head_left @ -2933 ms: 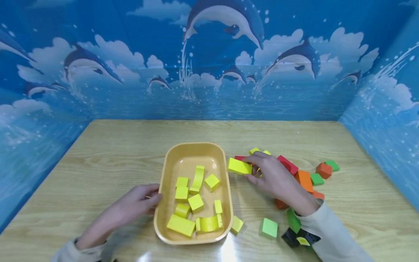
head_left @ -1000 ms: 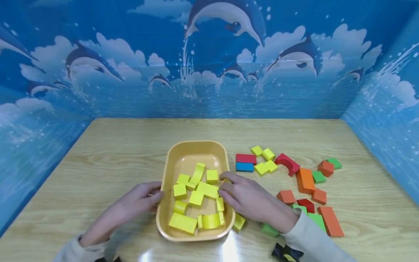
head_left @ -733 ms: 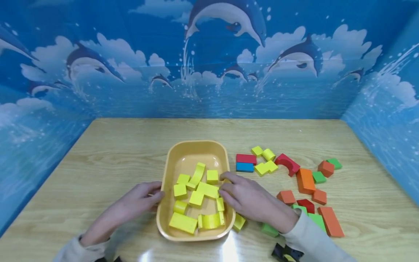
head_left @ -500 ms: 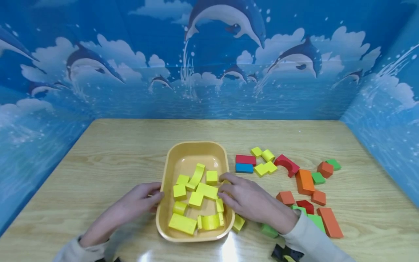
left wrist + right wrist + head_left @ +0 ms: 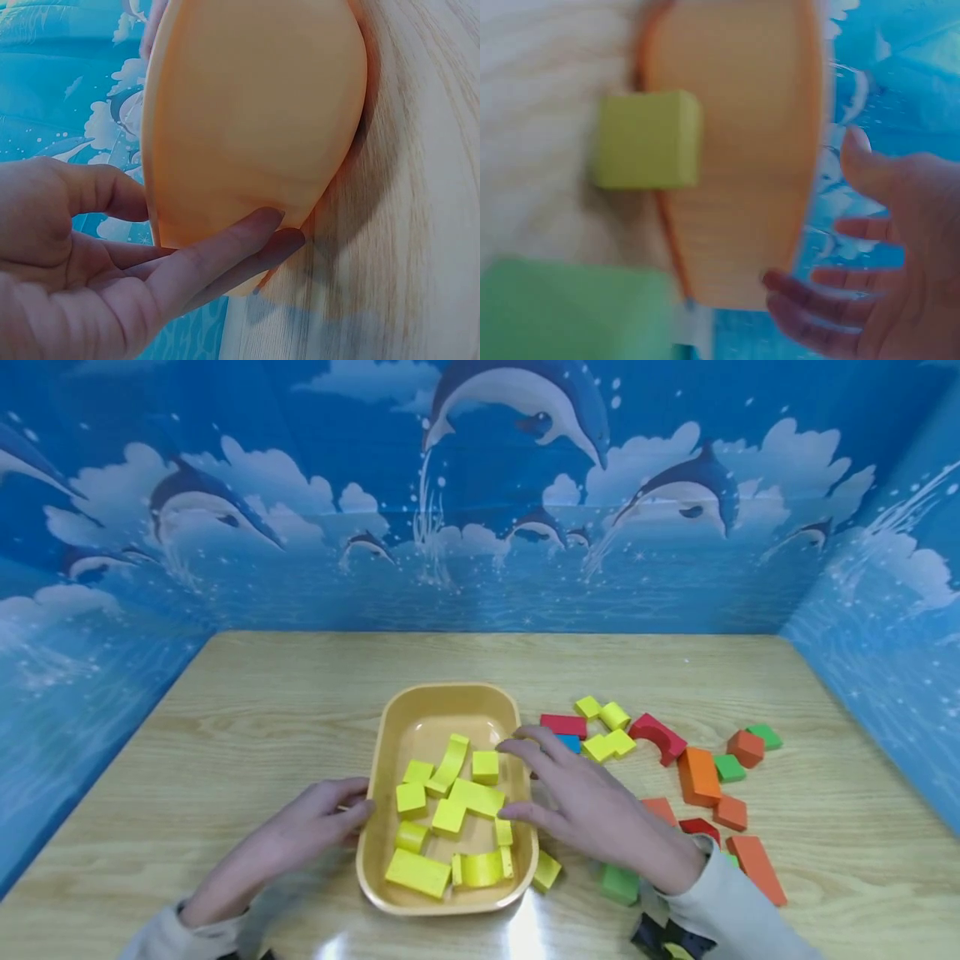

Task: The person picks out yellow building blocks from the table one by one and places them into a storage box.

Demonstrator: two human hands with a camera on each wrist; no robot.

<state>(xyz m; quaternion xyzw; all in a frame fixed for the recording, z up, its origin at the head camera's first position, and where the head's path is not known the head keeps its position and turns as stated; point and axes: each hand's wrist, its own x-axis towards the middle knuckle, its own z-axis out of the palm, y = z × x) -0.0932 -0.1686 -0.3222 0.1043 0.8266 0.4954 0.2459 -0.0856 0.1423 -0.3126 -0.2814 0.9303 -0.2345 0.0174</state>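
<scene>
A tan plastic tray (image 5: 450, 693) stands on the table with several yellow blocks in it, among them a yellow oblong block (image 5: 477, 797), a curved block (image 5: 452, 764) and a cube (image 5: 485, 767). My left hand (image 5: 311, 827) holds the tray's left side, thumb at the rim and fingers against the outer wall, as the left wrist view shows. Over the tray's right rim is my right hand (image 5: 577, 793), thumb and fingers spread, nothing between them. In the right wrist view, a yellow block (image 5: 646, 141) lies outside the tray wall (image 5: 739, 150), with a green block (image 5: 574, 311) nearer.
Right of the tray lie several more blocks: yellow ones (image 5: 598, 747), a red oblong (image 5: 563, 725), a partly hidden blue one (image 5: 568, 743), a red arch (image 5: 658, 737), an orange block (image 5: 699, 776) and green ones (image 5: 729, 767). Dolphin-printed blue cloth (image 5: 480, 585) walls the table (image 5: 285, 693).
My right hand brought the yellow oblong block from the right into the tray and let it go. Its fingers have spread and it has drawn slightly back right. The left hand stays put.
</scene>
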